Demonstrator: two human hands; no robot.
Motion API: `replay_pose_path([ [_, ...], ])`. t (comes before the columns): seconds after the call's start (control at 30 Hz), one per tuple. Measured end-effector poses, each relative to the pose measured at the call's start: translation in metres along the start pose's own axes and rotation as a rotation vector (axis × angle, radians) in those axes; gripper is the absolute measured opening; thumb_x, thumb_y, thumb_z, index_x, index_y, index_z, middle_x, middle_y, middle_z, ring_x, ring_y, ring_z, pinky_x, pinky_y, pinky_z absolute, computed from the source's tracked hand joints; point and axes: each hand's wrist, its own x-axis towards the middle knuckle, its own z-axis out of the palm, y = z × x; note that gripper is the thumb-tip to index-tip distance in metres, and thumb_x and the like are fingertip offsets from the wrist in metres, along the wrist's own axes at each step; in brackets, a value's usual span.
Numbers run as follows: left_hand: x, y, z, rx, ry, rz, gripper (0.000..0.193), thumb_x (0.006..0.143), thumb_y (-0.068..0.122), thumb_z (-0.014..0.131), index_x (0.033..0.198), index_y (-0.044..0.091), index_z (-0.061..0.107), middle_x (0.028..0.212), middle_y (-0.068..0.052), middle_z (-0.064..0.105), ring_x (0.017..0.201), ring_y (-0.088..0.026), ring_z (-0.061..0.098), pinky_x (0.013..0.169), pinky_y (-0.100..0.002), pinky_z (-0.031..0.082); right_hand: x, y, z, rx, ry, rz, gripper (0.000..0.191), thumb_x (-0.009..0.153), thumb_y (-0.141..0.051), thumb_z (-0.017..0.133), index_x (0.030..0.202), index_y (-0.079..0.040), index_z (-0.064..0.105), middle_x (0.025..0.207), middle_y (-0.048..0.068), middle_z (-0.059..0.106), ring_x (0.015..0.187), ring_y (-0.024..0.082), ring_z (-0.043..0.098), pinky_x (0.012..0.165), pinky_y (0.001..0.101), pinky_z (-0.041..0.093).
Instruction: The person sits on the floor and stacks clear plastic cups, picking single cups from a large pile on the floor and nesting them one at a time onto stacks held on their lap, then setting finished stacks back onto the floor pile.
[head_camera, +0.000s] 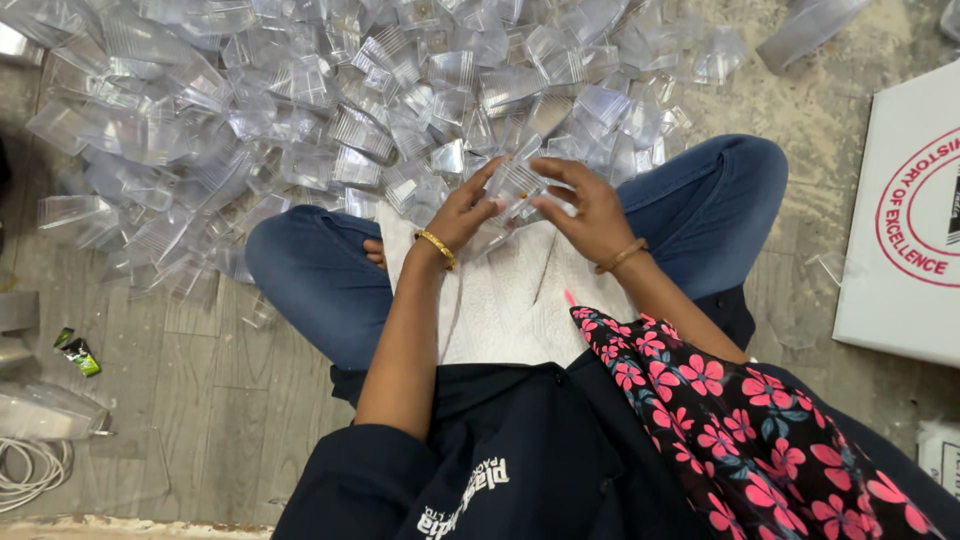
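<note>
**Seated worker handling clear plastic piece over lap**

Dark jacket (520, 470) and a floral scarf (740, 420) fill the near edge of the view. Both forearms extend forward over a white cloth (500, 300) spread across the lap of crossed legs in blue jeans (310, 270). Left hand (468, 212) and right hand (588, 212) meet on one clear plastic piece (515, 188), fingers of both closed around it, held just above the cloth. Each wrist carries a gold bangle. Directly beyond lies a large heap of clear plastic pieces (330, 110) on the floor (200, 400). A white carton (900, 280) stands to the right.
</note>
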Motion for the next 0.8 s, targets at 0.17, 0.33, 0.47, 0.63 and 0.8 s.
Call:
replay_pose_path([
  [0.17,-0.019,0.016,0.005,-0.079,-0.074,0.068,0.075,0.098,0.020,0.063,0.166,0.012,0.033,0.153,-0.017,0.049,0.136,-0.024,0.052,0.111,-0.039,0.043,-0.005,0.008,0.009,0.072,-0.013,0.030,0.044,0.093,-0.003,0.076,0.133,-0.001,0.057,0.119,0.009,0.067,0.111,0.017,0.067,0.099,0.0312,0.056],
  [0.33,-0.042,0.048,0.011,-0.415,-0.150,0.087,0.088,0.089,0.034,0.068,0.164,0.015,0.026,0.125,-0.018,0.070,0.105,-0.028,0.072,0.083,-0.042,0.060,-0.013,0.018,-0.027,0.392,0.195,0.171,0.044,0.093,0.004,0.073,0.133,-0.004,0.055,0.109,0.007,0.071,0.104,0.012,0.070,0.094,0.0262,0.058],
  [0.47,-0.048,0.053,0.013,-0.441,-0.104,0.089,0.088,0.088,0.040,0.071,0.162,0.011,0.034,0.119,-0.016,0.070,0.107,-0.029,0.071,0.086,-0.044,0.060,-0.033,0.013,-0.053,0.350,0.295,0.089,0.044,0.094,0.007,0.075,0.133,-0.001,0.055,0.110,0.007,0.071,0.104,0.012,0.070,0.096,0.0259,0.057],
  [0.63,-0.049,0.038,0.012,-0.508,0.093,0.073,0.071,0.094,0.045,0.072,0.151,0.008,0.048,0.108,-0.011,0.068,0.107,-0.028,0.069,0.084,-0.046,0.060,-0.062,-0.005,-0.058,0.273,0.342,0.087,0.044,0.095,0.006,0.075,0.133,-0.001,0.054,0.110,0.009,0.071,0.104,0.012,0.069,0.096,0.0255,0.057],
  [0.8,-0.045,0.023,0.016,-0.483,0.330,0.049,0.062,0.096,0.048,0.066,0.143,0.010,0.050,0.106,-0.011,0.070,0.103,-0.028,0.071,0.080,-0.044,0.062,-0.087,-0.018,-0.056,0.269,0.355,0.019,0.045,0.095,0.004,0.077,0.133,-0.001,0.054,0.112,0.008,0.070,0.108,0.012,0.069,0.101,0.0264,0.058],
])
